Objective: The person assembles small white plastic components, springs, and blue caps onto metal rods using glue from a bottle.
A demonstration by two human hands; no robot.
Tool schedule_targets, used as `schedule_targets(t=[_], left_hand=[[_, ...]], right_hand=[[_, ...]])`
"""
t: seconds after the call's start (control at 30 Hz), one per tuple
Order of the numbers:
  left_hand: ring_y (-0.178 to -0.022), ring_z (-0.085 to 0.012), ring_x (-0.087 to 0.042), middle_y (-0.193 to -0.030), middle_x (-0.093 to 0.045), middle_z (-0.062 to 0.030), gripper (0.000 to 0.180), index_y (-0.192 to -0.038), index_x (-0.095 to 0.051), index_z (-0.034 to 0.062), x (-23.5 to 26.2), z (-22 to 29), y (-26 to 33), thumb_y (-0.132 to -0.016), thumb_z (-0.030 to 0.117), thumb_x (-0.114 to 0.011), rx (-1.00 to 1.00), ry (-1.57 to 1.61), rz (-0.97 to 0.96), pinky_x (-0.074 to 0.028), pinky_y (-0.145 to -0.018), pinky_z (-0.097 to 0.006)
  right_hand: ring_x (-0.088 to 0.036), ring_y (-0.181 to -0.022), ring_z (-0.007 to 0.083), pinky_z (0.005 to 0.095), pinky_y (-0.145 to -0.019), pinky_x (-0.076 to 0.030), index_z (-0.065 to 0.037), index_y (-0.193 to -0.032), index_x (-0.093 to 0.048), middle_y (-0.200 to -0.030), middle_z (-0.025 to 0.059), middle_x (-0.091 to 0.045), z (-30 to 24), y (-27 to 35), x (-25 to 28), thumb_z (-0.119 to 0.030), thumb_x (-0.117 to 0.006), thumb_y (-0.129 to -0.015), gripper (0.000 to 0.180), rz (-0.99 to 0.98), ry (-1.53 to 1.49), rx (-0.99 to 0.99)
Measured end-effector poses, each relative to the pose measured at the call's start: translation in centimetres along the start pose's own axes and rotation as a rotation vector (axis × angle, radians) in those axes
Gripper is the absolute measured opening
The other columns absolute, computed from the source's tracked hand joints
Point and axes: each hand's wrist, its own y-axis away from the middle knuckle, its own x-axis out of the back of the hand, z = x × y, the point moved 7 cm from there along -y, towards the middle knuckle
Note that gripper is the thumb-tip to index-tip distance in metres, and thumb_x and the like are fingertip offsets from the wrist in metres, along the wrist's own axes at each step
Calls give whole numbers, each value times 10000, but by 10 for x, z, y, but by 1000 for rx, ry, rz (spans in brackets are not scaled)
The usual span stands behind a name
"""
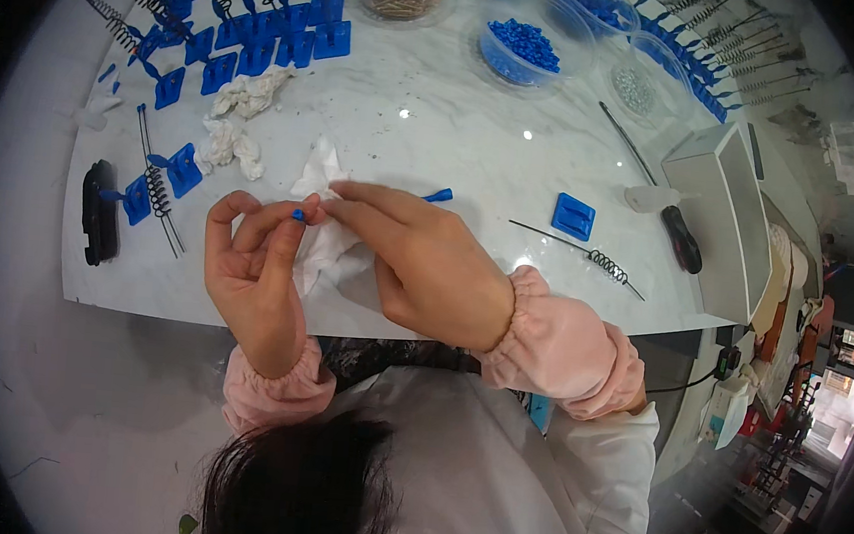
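My left hand is closed, pinching a small blue plastic piece between thumb and forefinger. My right hand reaches across to it, fingers close together and their tips against the left fingertips; whatever they hold is hidden. A crumpled white tissue lies under and behind the fingertips. Just past my right hand's knuckles lies a blue tapered plastic piece. Farther right are a square blue plate and a thin dark rod with a coiled section.
Blue plates with coiled wires crowd the far left. Tubs of copper-coloured pins and blue parts stand at the back. At the right are a black-handled screwdriver and a white box; a black tool lies left.
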Motion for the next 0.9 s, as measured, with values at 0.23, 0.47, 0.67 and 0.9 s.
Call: schedule_targets(t=[0.23,0.47,0.67,0.9], left_hand=[[-871,-209,-613,-919,-622,-167,316,-1069,-346,-21,-2,0,-3,-831,-77,-546,67,-149,21,-476,-838,-300],[-865,-205,-622,-926,-620,-181,348,-1080,-340,-18,-8,-2,-2,-815,-97,-552,65,-195,4,-483,-813,-276],[-882,-199,-602,-929,-620,-175,333,-1087,-346,-16,8,15,0,-826,-78,-543,-50,-209,138,-453,-842,-283],[-883,-228,-589,-917,-617,-190,315,-1088,-376,-14,4,46,7,-820,-92,-520,-302,-147,201,-415,-890,-362]], right_hand=[[-614,-918,291,313,-751,-504,-8,-1065,-575,-1164,171,-540,4,-3,27,51,-595,-691,378,39,-118,-85],[-634,-781,236,288,-670,-494,-12,-947,-610,-837,121,-640,23,18,55,48,-596,-736,219,86,-179,-255],[-590,-703,273,342,-606,-469,-48,-860,-643,-798,87,-616,28,67,103,-2,-620,-716,153,134,361,-294],[-528,-711,236,342,-607,-432,-54,-805,-626,-769,54,-557,40,86,103,-23,-643,-684,126,191,613,-326]])
